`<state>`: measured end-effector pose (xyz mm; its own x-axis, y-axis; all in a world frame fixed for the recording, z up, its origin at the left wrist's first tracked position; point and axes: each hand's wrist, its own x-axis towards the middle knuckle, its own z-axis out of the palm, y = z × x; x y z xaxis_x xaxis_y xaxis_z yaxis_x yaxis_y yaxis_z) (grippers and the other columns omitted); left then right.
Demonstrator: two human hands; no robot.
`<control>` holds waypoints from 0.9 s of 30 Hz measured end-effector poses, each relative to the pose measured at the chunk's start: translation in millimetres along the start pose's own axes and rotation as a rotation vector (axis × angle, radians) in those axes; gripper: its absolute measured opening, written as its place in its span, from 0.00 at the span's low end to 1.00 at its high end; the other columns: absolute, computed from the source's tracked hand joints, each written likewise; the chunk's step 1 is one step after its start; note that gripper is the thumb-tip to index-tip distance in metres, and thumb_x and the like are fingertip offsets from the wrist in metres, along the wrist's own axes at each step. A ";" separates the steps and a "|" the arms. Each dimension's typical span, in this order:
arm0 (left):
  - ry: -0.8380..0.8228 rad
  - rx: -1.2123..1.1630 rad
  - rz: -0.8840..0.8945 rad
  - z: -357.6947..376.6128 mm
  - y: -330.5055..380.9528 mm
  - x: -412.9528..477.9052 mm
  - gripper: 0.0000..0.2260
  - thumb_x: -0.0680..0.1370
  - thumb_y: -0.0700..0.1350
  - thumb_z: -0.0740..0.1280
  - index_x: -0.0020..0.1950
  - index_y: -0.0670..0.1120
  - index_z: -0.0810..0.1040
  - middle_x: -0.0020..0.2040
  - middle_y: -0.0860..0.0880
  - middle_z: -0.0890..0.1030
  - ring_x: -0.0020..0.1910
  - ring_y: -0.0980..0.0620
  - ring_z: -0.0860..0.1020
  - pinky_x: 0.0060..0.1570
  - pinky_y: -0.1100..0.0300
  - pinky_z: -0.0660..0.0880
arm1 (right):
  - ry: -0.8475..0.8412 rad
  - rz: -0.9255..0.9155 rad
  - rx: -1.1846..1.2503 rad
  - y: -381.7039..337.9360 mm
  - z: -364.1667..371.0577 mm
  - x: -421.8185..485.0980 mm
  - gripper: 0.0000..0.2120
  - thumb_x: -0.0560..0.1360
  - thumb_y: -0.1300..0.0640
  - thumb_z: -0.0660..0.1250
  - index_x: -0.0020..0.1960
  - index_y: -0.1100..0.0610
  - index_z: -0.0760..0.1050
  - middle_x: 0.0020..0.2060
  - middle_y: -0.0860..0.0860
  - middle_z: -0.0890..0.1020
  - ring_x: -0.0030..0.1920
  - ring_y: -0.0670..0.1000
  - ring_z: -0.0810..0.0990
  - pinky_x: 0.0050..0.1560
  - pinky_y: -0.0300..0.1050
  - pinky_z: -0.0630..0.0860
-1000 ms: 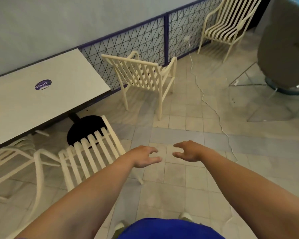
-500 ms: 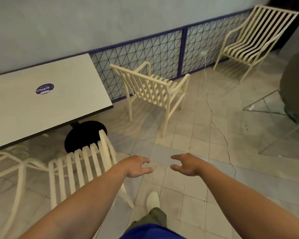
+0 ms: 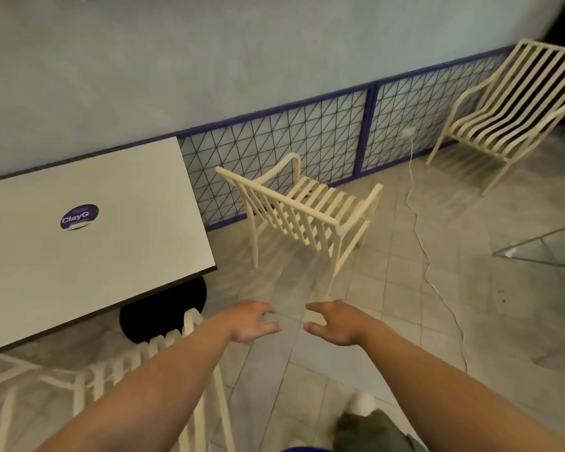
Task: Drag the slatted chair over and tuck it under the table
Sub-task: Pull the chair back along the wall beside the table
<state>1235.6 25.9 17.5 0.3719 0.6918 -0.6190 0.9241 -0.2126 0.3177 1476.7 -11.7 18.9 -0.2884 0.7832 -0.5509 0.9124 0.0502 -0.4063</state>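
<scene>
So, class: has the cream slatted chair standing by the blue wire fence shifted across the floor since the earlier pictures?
No. The cream slatted chair stands at the same blue fence post and beside the white table corner; only the camera came closer.

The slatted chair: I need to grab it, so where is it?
In the head view, the slatted chair stands mid-frame, right of the table, before the mesh fence, beyond both empty hands.

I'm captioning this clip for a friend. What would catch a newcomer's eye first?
Two bare hands, the left hand and right hand, reach forward empty toward a cream slatted chair standing mid-floor. Left of it is a white table bearing a purple ClayG sticker.
</scene>
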 end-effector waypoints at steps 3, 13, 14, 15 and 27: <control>0.008 -0.013 -0.037 -26.6 -0.9 30.2 0.30 0.78 0.67 0.61 0.76 0.55 0.69 0.76 0.50 0.68 0.73 0.49 0.67 0.70 0.56 0.64 | -0.008 -0.058 -0.021 10.5 -28.6 33.6 0.33 0.80 0.36 0.57 0.79 0.51 0.58 0.76 0.52 0.66 0.75 0.55 0.63 0.71 0.47 0.62; 0.109 -0.081 -0.161 -136.7 14.4 97.8 0.31 0.78 0.70 0.59 0.77 0.55 0.67 0.77 0.50 0.67 0.74 0.48 0.66 0.72 0.48 0.64 | 0.019 -0.162 -0.078 45.8 -151.4 124.4 0.33 0.80 0.37 0.58 0.80 0.51 0.57 0.77 0.53 0.64 0.76 0.55 0.61 0.73 0.51 0.61; 0.125 -0.091 -0.170 -147.7 17.7 102.6 0.30 0.78 0.68 0.59 0.77 0.55 0.67 0.77 0.50 0.67 0.74 0.48 0.66 0.72 0.49 0.64 | 0.030 -0.178 -0.086 47.3 -162.6 131.9 0.33 0.80 0.37 0.58 0.79 0.51 0.57 0.77 0.53 0.64 0.76 0.56 0.62 0.73 0.50 0.62; 0.142 -0.103 -0.178 -157.7 19.6 108.8 0.30 0.79 0.68 0.59 0.77 0.55 0.67 0.77 0.50 0.67 0.74 0.48 0.65 0.71 0.50 0.64 | 0.042 -0.198 -0.089 49.7 -172.6 140.9 0.33 0.80 0.37 0.58 0.79 0.51 0.58 0.76 0.54 0.65 0.75 0.56 0.63 0.72 0.50 0.63; 0.174 -0.026 -0.197 -250.2 -31.3 206.5 0.31 0.78 0.69 0.59 0.76 0.54 0.68 0.77 0.49 0.68 0.74 0.48 0.66 0.71 0.49 0.65 | 0.023 -0.146 -0.022 59.9 -212.7 219.1 0.32 0.81 0.39 0.57 0.79 0.53 0.57 0.74 0.56 0.68 0.71 0.58 0.68 0.68 0.53 0.68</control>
<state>1261.3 348.1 59.4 0.1622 0.8266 -0.5388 0.9737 -0.0456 0.2231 1529.9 294.7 28.9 -0.4122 0.7804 -0.4701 0.8673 0.1780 -0.4650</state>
